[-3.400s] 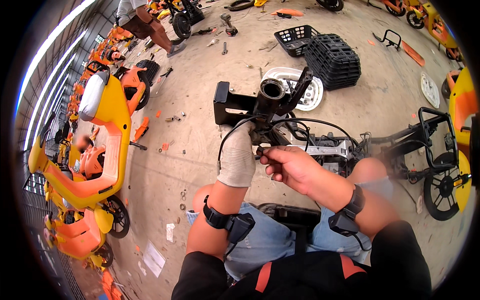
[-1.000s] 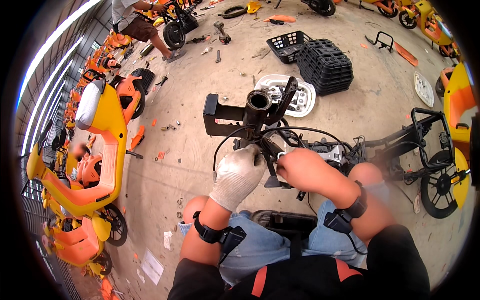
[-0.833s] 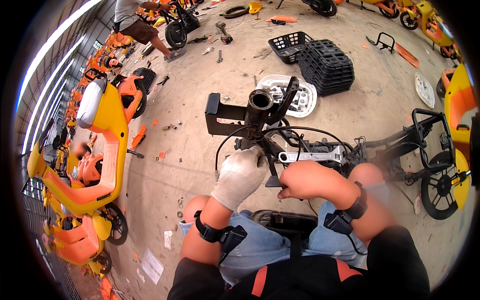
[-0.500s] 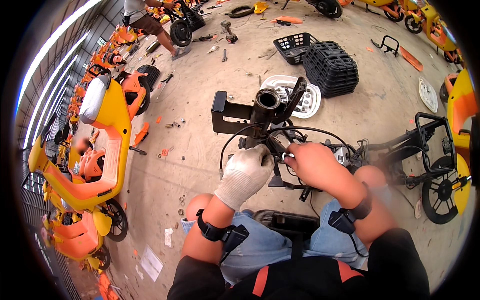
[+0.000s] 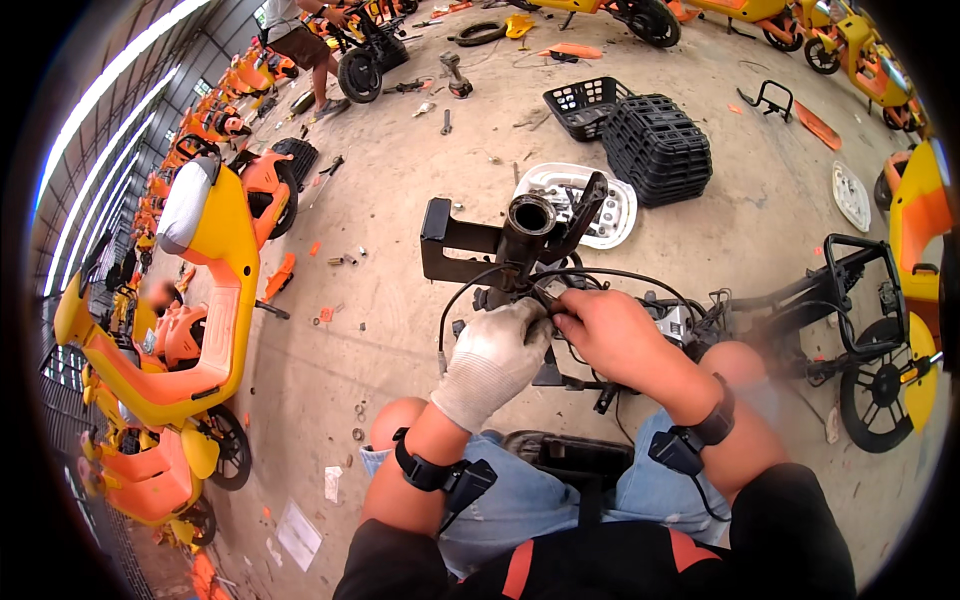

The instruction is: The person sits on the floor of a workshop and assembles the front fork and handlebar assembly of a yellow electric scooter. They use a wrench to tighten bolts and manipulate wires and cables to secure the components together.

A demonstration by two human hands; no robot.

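A black scooter frame (image 5: 512, 250) stands in front of me, its open head tube (image 5: 531, 215) pointing up and a flat bracket (image 5: 452, 238) on its left. Black cables (image 5: 630, 272) run around the tube's lower part. My left hand (image 5: 497, 345), in a white knitted glove, is closed just below the tube, fingers curled among the cables. Bare and pinched, my right hand (image 5: 607, 328) meets it from the right. A small silver piece (image 5: 551, 289) shows by its fingertips. What each hand grips is hidden by the fingers.
Beyond the frame lies a white tray (image 5: 627, 222) of small parts, beside stacked black baskets (image 5: 657, 150). A yellow-orange scooter (image 5: 235, 330) stands left; a black frame with a wheel (image 5: 880, 375) is at right. Another person (image 5: 300, 45) works at far left.
My right hand has shifted slightly left and up, its fingertips now nearer the left hand. A pale ring-like bit at the right fingers no longer shows. The far person has moved slightly.
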